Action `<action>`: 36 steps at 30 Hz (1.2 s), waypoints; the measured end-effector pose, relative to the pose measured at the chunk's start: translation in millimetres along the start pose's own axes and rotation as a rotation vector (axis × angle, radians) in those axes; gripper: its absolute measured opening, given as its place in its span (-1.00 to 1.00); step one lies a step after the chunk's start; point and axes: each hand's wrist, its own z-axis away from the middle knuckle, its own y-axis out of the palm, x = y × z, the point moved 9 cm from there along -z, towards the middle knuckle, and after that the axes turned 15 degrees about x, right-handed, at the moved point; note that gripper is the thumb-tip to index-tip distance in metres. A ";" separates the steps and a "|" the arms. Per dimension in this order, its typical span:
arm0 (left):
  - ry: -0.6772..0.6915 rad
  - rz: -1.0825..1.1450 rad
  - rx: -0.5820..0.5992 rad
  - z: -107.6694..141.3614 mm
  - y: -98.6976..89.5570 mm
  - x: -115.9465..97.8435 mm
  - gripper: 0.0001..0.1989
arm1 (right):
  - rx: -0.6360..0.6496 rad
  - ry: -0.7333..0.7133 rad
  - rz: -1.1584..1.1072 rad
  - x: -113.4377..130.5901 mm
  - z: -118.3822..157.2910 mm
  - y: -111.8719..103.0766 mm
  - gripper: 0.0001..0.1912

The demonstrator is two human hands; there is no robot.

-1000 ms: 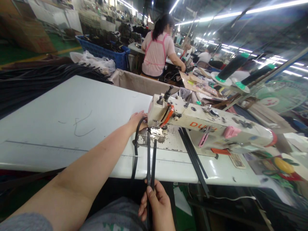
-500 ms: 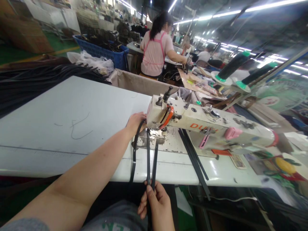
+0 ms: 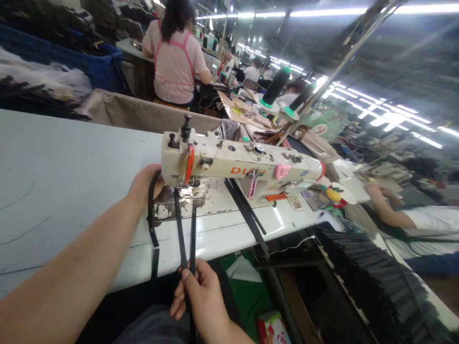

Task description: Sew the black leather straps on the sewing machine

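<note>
In front of me is a white sewing machine (image 3: 215,160) with orange lettering, its needle end on the left. My left hand (image 3: 143,184) is closed at the left of the machine's head, its fingertips hidden behind it. A black strap (image 3: 151,217) curves up across that hand and hangs down over the table's front edge. Below the needle area, my right hand (image 3: 201,289) is closed, pinching a narrow black strap (image 3: 180,229) between thumb and fingers. Beside it a second black strip (image 3: 193,224) runs from the machine's plate down to the same hand.
Several loose black strips (image 3: 247,215) lie under the machine arm, over the edge of the white table (image 3: 215,241). Thread cones (image 3: 276,88) stand behind. A co-worker in a pink apron (image 3: 175,62) sits ahead; another person's arm (image 3: 390,212) shows at right. Black strips (image 3: 380,277) are piled lower right.
My view has swung right, so the machine and both hands appear further left. Another person and a pile of black strips now show at right. Both hands keep nearly the same places at the machine.
</note>
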 end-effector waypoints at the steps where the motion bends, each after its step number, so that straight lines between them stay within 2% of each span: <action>1: -0.023 0.006 -0.025 3.6 -5.0 -0.8 -0.67 | 0.001 -0.006 -0.002 0.1 0.1 0.3 -0.25; 4: -0.112 -0.012 -0.098 15.1 -22.9 -2.5 -0.69 | 0.002 -0.027 -0.003 2.7 0.1 1.4 -0.28; 6: -0.167 -0.030 -0.084 20.9 -28.6 -2.5 -0.61 | -0.002 -0.040 -0.006 5.5 -1.3 2.0 -0.30; 8: -0.214 -0.022 -0.034 27.7 -26.2 -0.6 -0.50 | -0.006 -0.047 -0.016 8.2 -4.0 2.5 -0.31; 10: -0.251 0.028 0.023 38.5 -15.9 3.2 -0.45 | -0.006 -0.052 -0.030 10.7 -8.0 2.9 -0.32; 12: -0.206 0.047 0.091 51.7 1.2 1.3 -0.49 | -0.003 -0.061 -0.043 13.4 -12.2 2.7 -0.32; 15: 0.119 -0.006 0.126 74.6 24.0 -23.5 -0.50 | 0.010 -0.055 -0.046 16.3 -16.7 1.9 -0.35; 16: 0.153 -0.048 0.111 82.2 28.4 -25.8 -0.50 | 0.010 -0.055 -0.036 17.9 -16.9 1.2 -0.37; 18: 0.142 -0.113 0.100 92.8 35.3 -24.8 -0.48 | 0.005 -0.064 -0.005 22.4 -14.9 -0.6 -0.43; 20: 0.151 -0.135 0.147 97.6 42.2 -26.1 -0.46 | -0.003 -0.076 0.010 26.8 -10.5 -2.5 -0.47; 26: 0.181 -0.157 0.107 99.5 36.0 -32.0 -0.51 | 0.014 -0.062 -0.017 20.3 3.2 -9.8 -0.51; 31: 0.174 -0.139 0.103 100.9 34.3 -34.9 -0.57 | -0.013 -0.036 -0.030 -0.4 9.4 -25.1 -0.41; 33: 0.175 -0.125 0.092 101.5 32.6 -37.0 -0.60 | -0.035 -0.018 0.007 -3.8 10.5 -31.7 -0.40; 36: 0.170 -0.112 0.088 101.8 31.3 -38.8 -0.64 | -0.070 -0.044 0.154 4.3 11.5 -39.8 -0.41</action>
